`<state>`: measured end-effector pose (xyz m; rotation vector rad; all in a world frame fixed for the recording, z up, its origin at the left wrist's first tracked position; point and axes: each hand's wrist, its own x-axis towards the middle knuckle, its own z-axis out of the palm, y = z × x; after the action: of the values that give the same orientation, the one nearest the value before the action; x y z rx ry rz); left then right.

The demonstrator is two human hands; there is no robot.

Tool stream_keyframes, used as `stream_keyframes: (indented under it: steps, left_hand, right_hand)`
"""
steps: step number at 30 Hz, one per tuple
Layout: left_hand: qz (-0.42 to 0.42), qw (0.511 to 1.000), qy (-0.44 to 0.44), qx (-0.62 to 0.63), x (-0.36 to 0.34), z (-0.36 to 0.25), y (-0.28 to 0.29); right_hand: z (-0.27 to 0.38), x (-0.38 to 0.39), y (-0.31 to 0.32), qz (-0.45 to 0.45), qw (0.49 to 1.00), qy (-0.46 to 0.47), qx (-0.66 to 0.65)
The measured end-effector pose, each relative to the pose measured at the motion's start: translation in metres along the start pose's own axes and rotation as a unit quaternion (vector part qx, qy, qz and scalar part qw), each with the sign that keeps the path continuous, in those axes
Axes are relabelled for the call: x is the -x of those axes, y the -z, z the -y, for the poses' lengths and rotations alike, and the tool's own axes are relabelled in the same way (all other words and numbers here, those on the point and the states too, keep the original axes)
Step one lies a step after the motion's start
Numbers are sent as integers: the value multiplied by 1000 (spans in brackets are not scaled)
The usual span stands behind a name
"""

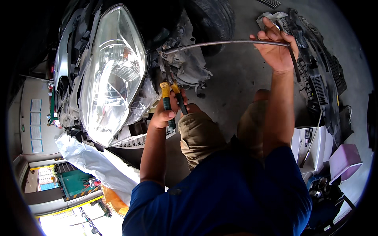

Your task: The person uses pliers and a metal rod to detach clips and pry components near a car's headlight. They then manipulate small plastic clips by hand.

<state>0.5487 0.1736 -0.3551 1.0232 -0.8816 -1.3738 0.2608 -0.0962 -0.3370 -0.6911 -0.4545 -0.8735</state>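
Observation:
In my left hand are pliers with yellow and dark green handles, the handles a little spread. Their jaws reach up to the exposed metal and torn dark parts beside the headlight. A long thin metal bar runs from that same spot across to my right hand. Loosely bent fingers and the thumb of that hand hold it near its far end, where the bar bends down sharply. Whether the pliers' jaws grip anything is too small to tell. The large clear headlight sits just left of the pliers.
A tyre stands behind the work spot. To the right, removed black car panels lie on the grey floor, with a white box and a lilac bin nearer me. White sheeting hangs below the headlight.

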Motion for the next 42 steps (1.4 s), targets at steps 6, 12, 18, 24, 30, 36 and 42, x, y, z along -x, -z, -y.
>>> stream_keyframes:
  steps: [6,12,18,24,30,36,42]
  left_hand:
    - [-3,1000,-3,11,0,3,-1]
    - [-8,1000,-2,24,3,3,-2]
    - [0,1000,-9,19,5,2,-3]
    - [4,1000,0,8,7,2,2]
    - [-22,999,-5,29,12,3,-2]
    - [-45,997,-15,65,13,6,-9]
    - [-36,996,-20,84,13,11,-10]
  right_hand:
    - [44,-13,-36,-184,617,-15,765]
    - [-52,-36,-24,-401,673,549,293]
    - [-41,-23,5,29,923,281,-261]
    - [16,-4,13,45,991,-116,41]
    - [55,-1,-15,-203,726,-145,640]
    - [-13,6,-22,-267,578,371,676]
    - [-50,-14,-22,-390,576,554,458]
